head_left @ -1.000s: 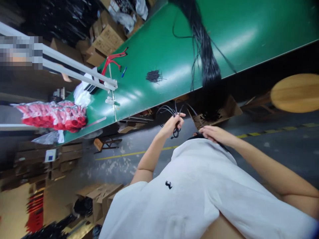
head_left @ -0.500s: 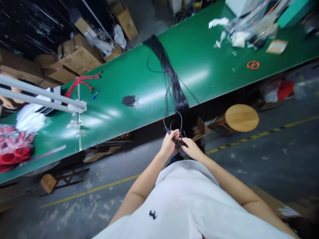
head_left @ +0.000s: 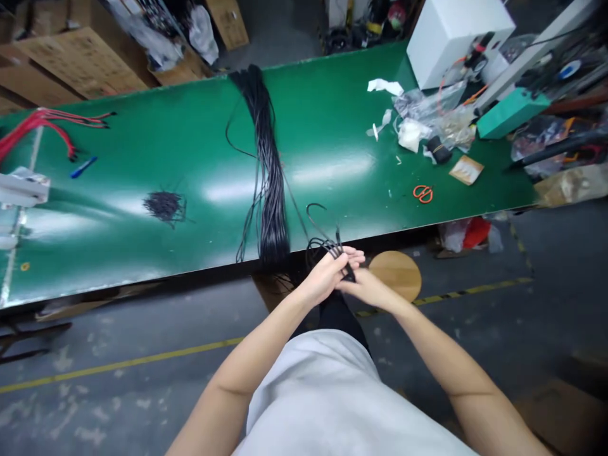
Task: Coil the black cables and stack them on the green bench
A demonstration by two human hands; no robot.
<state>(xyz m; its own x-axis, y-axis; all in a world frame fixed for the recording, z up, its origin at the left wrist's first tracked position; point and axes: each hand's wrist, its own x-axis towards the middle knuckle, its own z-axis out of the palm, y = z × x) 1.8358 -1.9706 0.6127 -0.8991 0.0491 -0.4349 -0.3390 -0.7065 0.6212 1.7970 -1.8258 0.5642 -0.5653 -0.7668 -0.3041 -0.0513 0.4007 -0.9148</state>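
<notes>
A loose coil of thin black cables (head_left: 319, 243) is gathered between my hands, just off the bench's front edge. Closed around it is my left hand (head_left: 329, 273), thumb on top, with several cable ends poking up past the fingers. My right hand (head_left: 365, 286) meets it from the right and grips the lower part of the same cables; some of its fingers are hidden. On the bench to the left lies a long, thick bundle of black cables (head_left: 266, 145), its near end drooping over the edge. A small pile of short black pieces (head_left: 164, 206) rests farther left.
Along the green bench (head_left: 327, 126) are red cables (head_left: 52, 130), a blue pen (head_left: 83, 166), orange-handled scissors (head_left: 422, 194), plastic bags and a white machine (head_left: 456, 38). A round wooden stool (head_left: 395, 273) stands by the front edge. Cardboard boxes (head_left: 90, 50) are stacked behind.
The view has turned right, and my hands have moved right, away from the long bundle, carrying the cables. The big cable loop above them has become a tighter coil with one curved end.
</notes>
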